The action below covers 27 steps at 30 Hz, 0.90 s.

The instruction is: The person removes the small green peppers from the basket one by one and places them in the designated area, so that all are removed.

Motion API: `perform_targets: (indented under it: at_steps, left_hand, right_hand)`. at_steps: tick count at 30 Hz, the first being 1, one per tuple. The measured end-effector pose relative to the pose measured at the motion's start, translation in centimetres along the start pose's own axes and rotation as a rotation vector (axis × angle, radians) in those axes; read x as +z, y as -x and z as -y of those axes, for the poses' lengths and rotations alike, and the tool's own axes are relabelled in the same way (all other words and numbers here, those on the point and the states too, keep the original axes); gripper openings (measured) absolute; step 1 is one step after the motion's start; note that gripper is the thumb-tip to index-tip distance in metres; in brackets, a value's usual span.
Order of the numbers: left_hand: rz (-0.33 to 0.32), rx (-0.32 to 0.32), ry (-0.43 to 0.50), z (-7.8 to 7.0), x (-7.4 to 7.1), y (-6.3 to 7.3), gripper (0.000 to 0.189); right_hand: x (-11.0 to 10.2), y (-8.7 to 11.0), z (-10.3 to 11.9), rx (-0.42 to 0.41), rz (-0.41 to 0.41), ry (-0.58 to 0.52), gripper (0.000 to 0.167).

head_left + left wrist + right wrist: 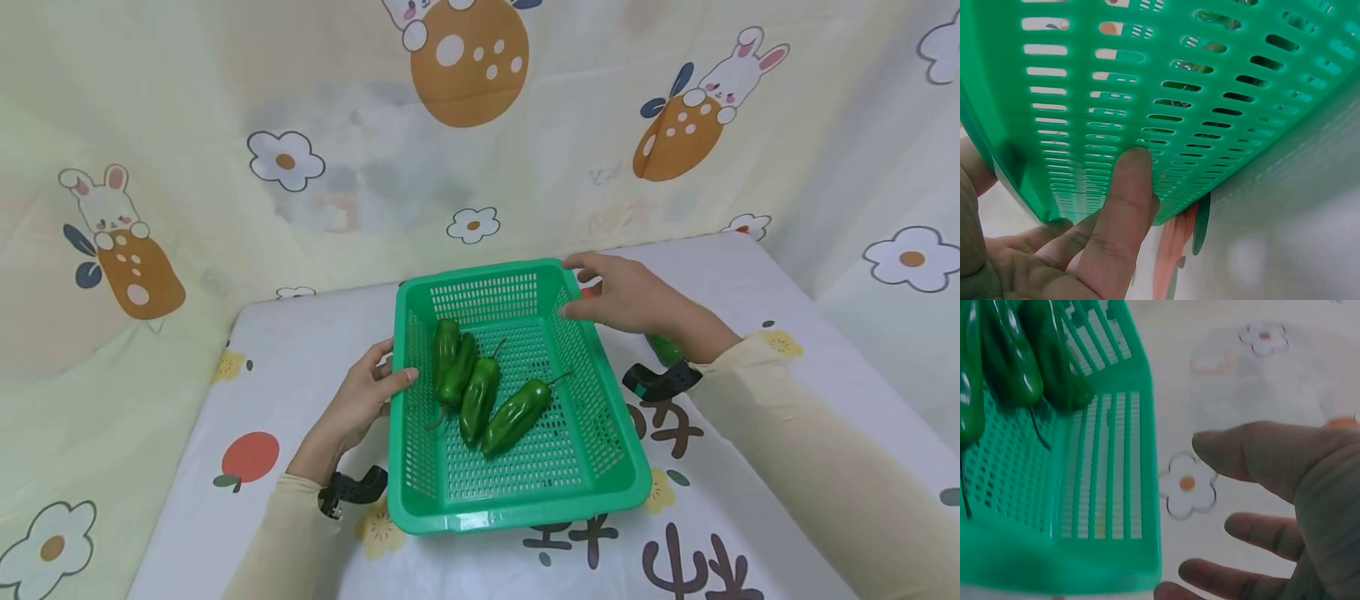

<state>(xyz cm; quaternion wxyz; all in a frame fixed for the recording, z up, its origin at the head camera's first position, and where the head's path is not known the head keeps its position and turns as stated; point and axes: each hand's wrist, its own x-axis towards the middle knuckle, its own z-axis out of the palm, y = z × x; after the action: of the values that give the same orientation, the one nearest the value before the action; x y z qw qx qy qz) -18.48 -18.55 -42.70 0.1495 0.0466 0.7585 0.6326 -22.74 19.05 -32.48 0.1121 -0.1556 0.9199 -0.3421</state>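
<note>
A green plastic basket (517, 500) with slotted walls stands in the middle of the head view. Several glossy green peppers (517, 417) lie inside it, mostly toward its left side. My left hand (363, 400) grips the basket's left side, thumb over the rim. In the left wrist view, the fingers (1124, 212) of that hand press against the outer wall. My right hand (622, 292) is by the far right corner with thumb and fingers spread. The right wrist view shows this hand (1291, 487) beside the basket wall (1107, 469), holding nothing.
Another green pepper (664, 348) lies on the table to the right, partly hidden by my right forearm. A white printed tablecloth (300, 350) covers the table. Behind it hangs a patterned curtain (360, 225). A dark strap (660, 382) circles each wrist.
</note>
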Motion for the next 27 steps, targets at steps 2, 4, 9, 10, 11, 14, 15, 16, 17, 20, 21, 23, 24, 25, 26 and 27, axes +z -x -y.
perform_targets:
  at_steps: [2,4,9,10,11,14,15,16,17,20,21,23,24,25,26,27]
  left_hand:
    - [0.0,0.005,-0.001,0.0,-0.1,0.0,0.068]
    - [-0.001,0.008,-0.002,0.0,-0.1,0.0,0.068]
    - [-0.004,0.009,0.005,0.0,-0.1,0.0,0.068]
    - [-0.005,0.008,0.006,0.0,-0.1,0.0,0.068]
    - [-0.004,0.008,0.008,0.0,-0.2,0.0,0.068]
    - [-0.002,0.008,0.011,0.0,-0.2,0.0,0.068]
    - [-0.002,0.007,0.012,0.0,-0.2,0.0,0.068]
    - [-0.001,0.007,0.013,0.0,-0.2,0.0,0.068]
    - [0.0,0.006,0.016,0.0,-0.2,0.0,0.068]
    - [0.001,0.006,0.019,0.1,-0.2,0.1,0.068]
    - [0.002,0.007,0.021,0.1,-0.2,0.1,0.067]
    - [0.004,0.007,0.023,0.1,-0.2,0.1,0.068]
    - [0.004,0.007,0.022,0.1,-0.2,0.1,0.068]
    - [0.004,0.007,0.023,0.1,-0.2,0.0,0.068]
    - [0.005,0.009,0.024,0.1,-0.2,0.0,0.068]
    - [0.005,0.009,0.026,0.1,-0.2,0.0,0.068]
  right_hand:
    - [0.4,-0.1,0.6,-0.037,0.042,0.001,0.069]
    - [0.9,-0.3,1.2,-0.065,0.093,0.001,0.068]
    - [2.3,-0.9,2.0,-0.103,0.214,-0.013,0.062]
    - [2.6,-1.0,2.0,-0.109,0.237,-0.016,0.06]
    - [2.9,-1.2,2.0,-0.114,0.26,-0.02,0.058]
    - [4.0,-1.8,1.8,-0.129,0.328,-0.034,0.052]
    - [4.4,-1.9,1.7,-0.13,0.344,-0.032,0.051]
    - [4.7,-2.1,1.6,-0.13,0.363,-0.034,0.05]
    - [5.1,-2.3,1.5,-0.13,0.381,-0.035,0.049]
    - [6.1,-2.7,1.3,-0.134,0.418,-0.007,0.048]
    - [6.4,-2.8,1.3,-0.14,0.426,0.007,0.048]
    - [7.1,-3.0,1.1,-0.153,0.441,0.038,0.047]
    - [7.4,-3.2,1.0,-0.159,0.448,0.053,0.047]
    - [7.6,-3.3,1.0,-0.167,0.455,0.062,0.046]
    - [7.9,-3.4,1.0,-0.172,0.462,0.07,0.046]
    - [8.1,-3.4,0.9,-0.175,0.469,0.079,0.045]
